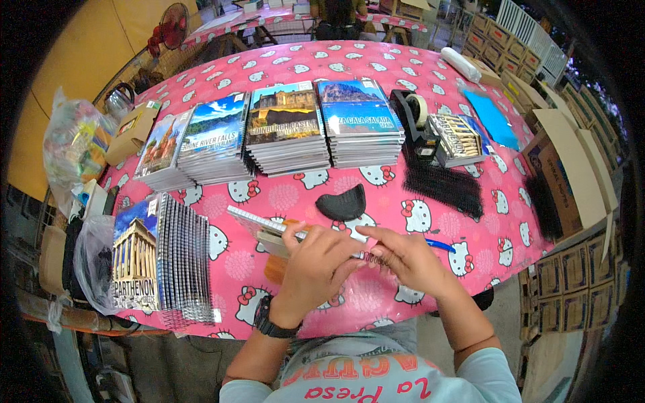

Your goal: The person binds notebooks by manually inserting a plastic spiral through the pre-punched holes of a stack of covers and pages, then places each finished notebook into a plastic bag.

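A spiral notebook point(254, 220) is turned edge-on over the near middle of the table, with my left hand point(319, 254) wrapped round it. My right hand point(407, 260) is closed at the notebook's right end, thumb and fingers pinching the dark spiral coil point(371, 258). Behind that hand a slim blue handle point(440, 245) sticks out; whether the hand touches it I cannot tell. Just beyond my hands lies a black curved piece point(341, 203). Under the notebook shows a brown wooden-looking piece point(274, 269), mostly hidden.
Stacks of spiral notebooks point(285, 127) line the far side, and another leaning stack point(161, 258) stands at left. To the right are a tape dispenser point(418, 124), a small notebook stack point(459, 140), black coils point(443, 190), a blue sheet point(492, 117) and an open carton point(564, 174).
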The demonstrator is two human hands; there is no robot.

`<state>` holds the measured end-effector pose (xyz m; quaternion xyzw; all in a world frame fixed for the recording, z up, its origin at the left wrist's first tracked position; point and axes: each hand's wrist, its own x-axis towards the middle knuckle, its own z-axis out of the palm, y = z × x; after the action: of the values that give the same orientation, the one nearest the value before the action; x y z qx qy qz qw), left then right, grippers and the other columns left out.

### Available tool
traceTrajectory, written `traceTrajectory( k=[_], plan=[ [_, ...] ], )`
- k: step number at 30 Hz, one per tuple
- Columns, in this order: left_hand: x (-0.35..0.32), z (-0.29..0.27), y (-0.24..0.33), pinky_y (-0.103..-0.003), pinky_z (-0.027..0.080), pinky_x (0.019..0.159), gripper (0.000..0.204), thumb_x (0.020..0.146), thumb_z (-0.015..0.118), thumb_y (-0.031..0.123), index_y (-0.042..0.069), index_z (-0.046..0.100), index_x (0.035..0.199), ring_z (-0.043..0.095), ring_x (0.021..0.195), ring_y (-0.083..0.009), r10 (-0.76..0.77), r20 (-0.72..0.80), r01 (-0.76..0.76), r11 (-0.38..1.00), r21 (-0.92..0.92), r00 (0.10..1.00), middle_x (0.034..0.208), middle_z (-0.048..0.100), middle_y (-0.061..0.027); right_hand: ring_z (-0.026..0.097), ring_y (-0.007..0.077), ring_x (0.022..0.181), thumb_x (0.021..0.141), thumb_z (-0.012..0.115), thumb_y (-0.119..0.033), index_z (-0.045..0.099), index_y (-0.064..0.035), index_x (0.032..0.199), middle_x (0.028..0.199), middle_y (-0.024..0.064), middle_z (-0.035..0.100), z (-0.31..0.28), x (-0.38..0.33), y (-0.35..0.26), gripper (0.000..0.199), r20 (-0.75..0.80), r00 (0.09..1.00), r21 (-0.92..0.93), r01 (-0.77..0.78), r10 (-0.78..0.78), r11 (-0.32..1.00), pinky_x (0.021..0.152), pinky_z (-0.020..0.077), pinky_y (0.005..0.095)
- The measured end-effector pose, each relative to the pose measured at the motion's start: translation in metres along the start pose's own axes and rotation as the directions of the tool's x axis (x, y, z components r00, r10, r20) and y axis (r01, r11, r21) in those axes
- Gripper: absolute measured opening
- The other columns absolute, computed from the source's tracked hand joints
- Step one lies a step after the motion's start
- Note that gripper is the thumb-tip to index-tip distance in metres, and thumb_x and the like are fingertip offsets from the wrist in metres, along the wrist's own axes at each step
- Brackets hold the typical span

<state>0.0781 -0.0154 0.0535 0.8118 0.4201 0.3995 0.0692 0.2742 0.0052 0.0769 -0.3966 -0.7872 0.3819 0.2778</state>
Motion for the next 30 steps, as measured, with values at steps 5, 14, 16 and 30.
traceTrajectory(
  k=[5, 14, 16, 30],
  plan=[
    [0.001, -0.001, 0.000, -0.048, 0.023, 0.091, 0.022, 0.072, 0.069, 0.022, 0.021, 0.065, 0.094, 0.053, 0.087, -0.0154, 0.011, 0.087, -0.021, 0.994, 0.107, 0.996, 0.085, 0.056, 0.0037, 0.063, 0.0359, 0.081, 0.086, 0.058, -0.037, 0.044, -0.0049, 0.127, 0.094, 0.0216, 0.063, -0.008, 0.053, 0.070, 0.054, -0.212, 0.951, -0.231, -0.271, 0.223, 0.935, 0.074, 0.0502, 0.0416],
    [0.000, -0.003, -0.005, -0.046, 0.022, 0.091, 0.017, 0.081, 0.061, 0.029, 0.023, 0.066, 0.096, 0.053, 0.094, -0.0164, 0.006, 0.123, -0.015, 0.997, 0.071, 0.992, 0.093, 0.060, 0.0037, 0.053, 0.0385, 0.092, 0.069, 0.069, -0.051, 0.056, -0.0039, 0.106, 0.102, 0.0239, 0.051, 0.046, 0.083, 0.092, 0.062, -0.182, 0.983, -0.599, -0.128, 0.021, 0.791, 0.077, 0.0471, 0.0462],
    [0.000, -0.002, -0.006, -0.046, 0.021, 0.091, 0.016, 0.083, 0.059, 0.029, 0.022, 0.065, 0.095, 0.053, 0.095, -0.0166, 0.010, 0.130, -0.021, 0.997, 0.079, 0.991, 0.093, 0.060, 0.0032, 0.052, 0.0384, 0.092, 0.068, 0.070, -0.049, 0.059, -0.0044, 0.102, 0.103, 0.0233, 0.051, 0.040, 0.071, 0.105, 0.057, -0.194, 0.979, -0.561, -0.062, -0.058, 0.825, 0.079, 0.0456, 0.0462],
    [0.001, -0.001, -0.001, -0.047, 0.021, 0.095, 0.020, 0.080, 0.062, 0.029, 0.021, 0.065, 0.099, 0.051, 0.101, -0.0175, -0.039, 0.099, 0.035, 0.999, 0.036, 0.994, 0.104, 0.058, 0.0036, 0.051, 0.0297, 0.103, 0.080, 0.065, -0.041, 0.056, -0.0028, 0.113, 0.112, 0.0161, 0.056, 0.023, 0.014, 0.101, 0.051, -0.124, 0.980, 0.311, -0.112, 0.157, 0.944, 0.088, 0.0410, 0.0365]
  ],
)
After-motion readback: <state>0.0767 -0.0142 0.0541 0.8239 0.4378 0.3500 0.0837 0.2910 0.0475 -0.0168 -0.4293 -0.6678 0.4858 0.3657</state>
